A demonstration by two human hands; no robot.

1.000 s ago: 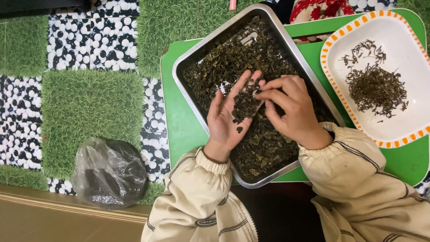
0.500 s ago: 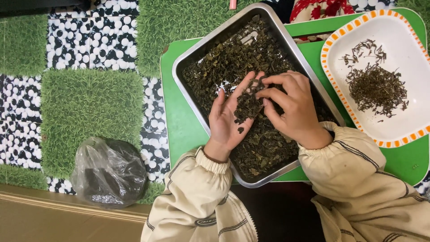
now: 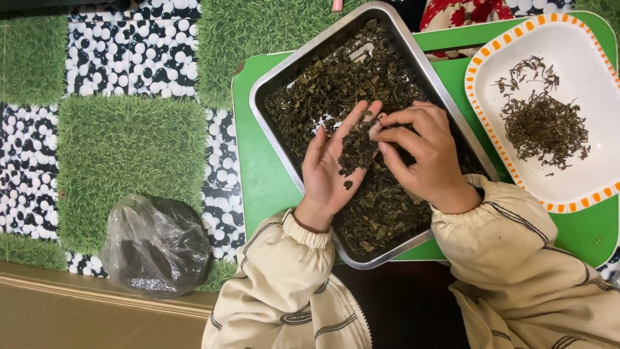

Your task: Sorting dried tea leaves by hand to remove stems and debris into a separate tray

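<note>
Dried leaves (image 3: 381, 207): dark, crumpled flakes filling the metal tray, loose and matte.
Metal tray (image 3: 271, 139): rectangular, shiny steel with rounded corners, lying askew on the green board's left half.
Left hand (image 3: 332, 171): flat and palm up over the tray's middle, fingers spread, cradling a small heap of leaves.
Right hand (image 3: 423, 155): curled, fingertips pinching at the heap on the left palm.
Green board (image 3: 255, 187): smooth plastic, rounded corners, carrying tray and plate.
White plate (image 3: 584, 58): squarish, orange-checked rim, at the board's right edge, holding thin dark stems (image 3: 542, 126).
Plastic bag (image 3: 155, 249): grey, crinkled, on the grass-and-pebble mat (image 3: 129, 152) beyond the board's left edge.
</note>
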